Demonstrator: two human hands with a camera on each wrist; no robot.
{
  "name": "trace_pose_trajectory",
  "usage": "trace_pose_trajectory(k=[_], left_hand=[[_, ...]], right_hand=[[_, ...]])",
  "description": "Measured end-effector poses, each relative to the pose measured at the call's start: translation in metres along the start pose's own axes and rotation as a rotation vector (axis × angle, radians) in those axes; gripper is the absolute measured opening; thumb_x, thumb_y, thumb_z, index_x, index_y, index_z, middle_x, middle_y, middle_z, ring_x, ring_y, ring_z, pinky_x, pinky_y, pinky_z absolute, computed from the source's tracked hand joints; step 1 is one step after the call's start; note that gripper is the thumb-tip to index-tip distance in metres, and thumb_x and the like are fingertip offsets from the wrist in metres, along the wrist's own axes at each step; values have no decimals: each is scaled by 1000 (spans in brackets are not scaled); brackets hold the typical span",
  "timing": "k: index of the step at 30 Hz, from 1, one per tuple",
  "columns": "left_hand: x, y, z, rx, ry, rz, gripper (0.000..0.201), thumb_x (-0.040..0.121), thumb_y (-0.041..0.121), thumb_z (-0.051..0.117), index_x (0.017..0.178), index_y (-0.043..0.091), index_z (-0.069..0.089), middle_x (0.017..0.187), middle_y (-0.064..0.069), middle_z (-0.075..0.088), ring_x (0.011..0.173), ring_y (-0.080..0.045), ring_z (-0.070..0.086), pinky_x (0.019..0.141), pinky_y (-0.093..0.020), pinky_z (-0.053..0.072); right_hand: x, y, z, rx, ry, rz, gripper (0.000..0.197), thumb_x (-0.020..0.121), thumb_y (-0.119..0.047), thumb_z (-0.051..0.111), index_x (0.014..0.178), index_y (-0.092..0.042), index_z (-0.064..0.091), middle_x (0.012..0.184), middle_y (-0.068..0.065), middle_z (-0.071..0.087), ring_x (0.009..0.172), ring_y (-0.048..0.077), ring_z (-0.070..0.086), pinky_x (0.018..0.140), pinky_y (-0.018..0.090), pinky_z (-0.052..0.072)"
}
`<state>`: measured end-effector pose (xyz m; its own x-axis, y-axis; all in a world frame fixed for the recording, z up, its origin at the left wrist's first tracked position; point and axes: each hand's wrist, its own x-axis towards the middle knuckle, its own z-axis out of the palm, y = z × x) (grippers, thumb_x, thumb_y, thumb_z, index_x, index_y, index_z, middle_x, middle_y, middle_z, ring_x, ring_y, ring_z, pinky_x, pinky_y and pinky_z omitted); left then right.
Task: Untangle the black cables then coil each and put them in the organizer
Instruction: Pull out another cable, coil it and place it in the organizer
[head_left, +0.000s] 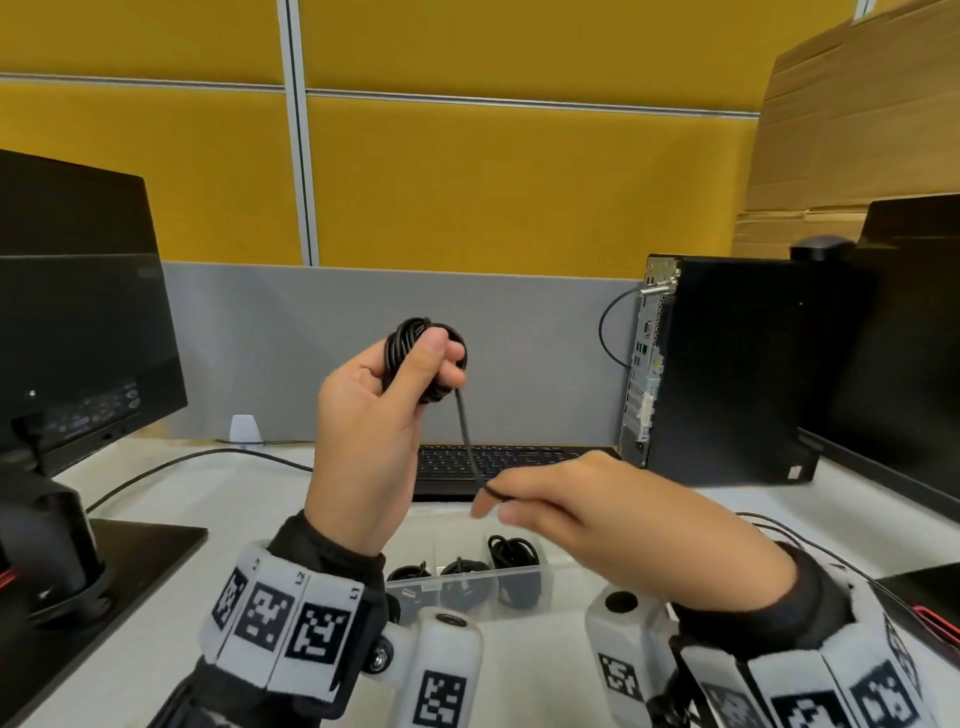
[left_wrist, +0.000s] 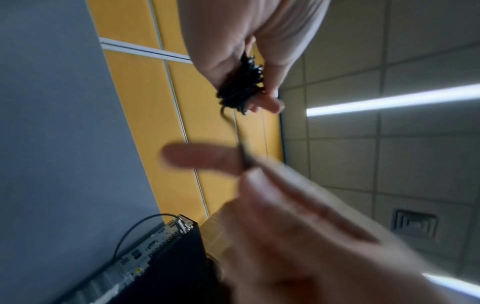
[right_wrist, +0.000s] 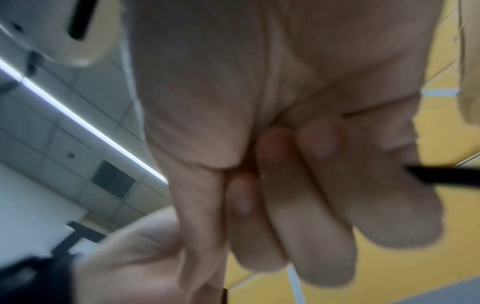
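Both our hands are raised above the white surface (head_left: 171, 525): our left hand (head_left: 371, 415) grips a black cable wound into a coil (head_left: 410, 345), and our right hand (head_left: 597, 512) pinches its loose tail. Below them sits the clear plastic compartmented organizer (head_left: 540, 574), holding coiled black cables (head_left: 511, 553), near the black keyboard (head_left: 519, 460).

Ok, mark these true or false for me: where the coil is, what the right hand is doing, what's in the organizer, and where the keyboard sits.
1. The left hand grips the cable coil above the desk. True.
2. The right hand is empty. False: it pinches the cable's loose tail.
3. The organizer holds no cables yet. False: coiled black cables lie in its compartments.
4. The keyboard lies beyond the organizer. True.
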<state>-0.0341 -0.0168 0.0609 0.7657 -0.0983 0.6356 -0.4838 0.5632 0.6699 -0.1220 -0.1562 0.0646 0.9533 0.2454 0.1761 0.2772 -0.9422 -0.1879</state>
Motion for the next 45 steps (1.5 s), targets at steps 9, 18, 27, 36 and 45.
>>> trace_pose_trajectory(k=[9, 18, 27, 36, 45], left_hand=[[-10, -6, 3, 507, -460, -34, 48, 93, 42, 40, 78, 2, 63, 53, -1, 60, 61, -13, 58, 72, -29, 49], [-8, 9, -3, 80, -509, -182, 21, 79, 32, 59, 62, 21, 63, 52, -10, 41, 46, -11, 38, 71, -24, 43], [-9, 2, 0, -190, -336, -204, 29, 59, 47, 79, 64, 22, 65, 47, 7, 51, 51, -6, 44, 76, -20, 48], [-13, 7, 14, -58, -303, -261, 21, 76, 22, 58, 70, 2, 57, 57, 0, 55, 67, -10, 55, 72, -18, 50], [-9, 17, -1, 414, -451, -263, 10, 91, 19, 57, 95, 11, 63, 77, 11, 67, 77, -3, 61, 73, -18, 48]], right_hand=[[-9, 1, -18, 88, 677, -192, 20, 92, -39, 45, 89, -30, 62, 74, -16, 61, 68, 3, 54, 60, 29, 46], [10, 25, 1, 152, 488, 28, 21, 95, -43, 31, 94, -52, 50, 58, -3, 51, 52, 11, 44, 55, 36, 43], [13, -5, 10, 681, 363, -150, 38, 87, -67, 28, 92, -35, 48, 57, -8, 33, 52, 8, 31, 54, 29, 30], [18, -1, 4, 962, 474, -35, 30, 98, -26, 41, 72, -21, 54, 45, -13, 30, 40, 3, 21, 38, 12, 21], [9, 1, -2, 369, 614, -31, 31, 90, -40, 42, 77, -15, 55, 63, 8, 47, 53, 14, 38, 49, 20, 27]])
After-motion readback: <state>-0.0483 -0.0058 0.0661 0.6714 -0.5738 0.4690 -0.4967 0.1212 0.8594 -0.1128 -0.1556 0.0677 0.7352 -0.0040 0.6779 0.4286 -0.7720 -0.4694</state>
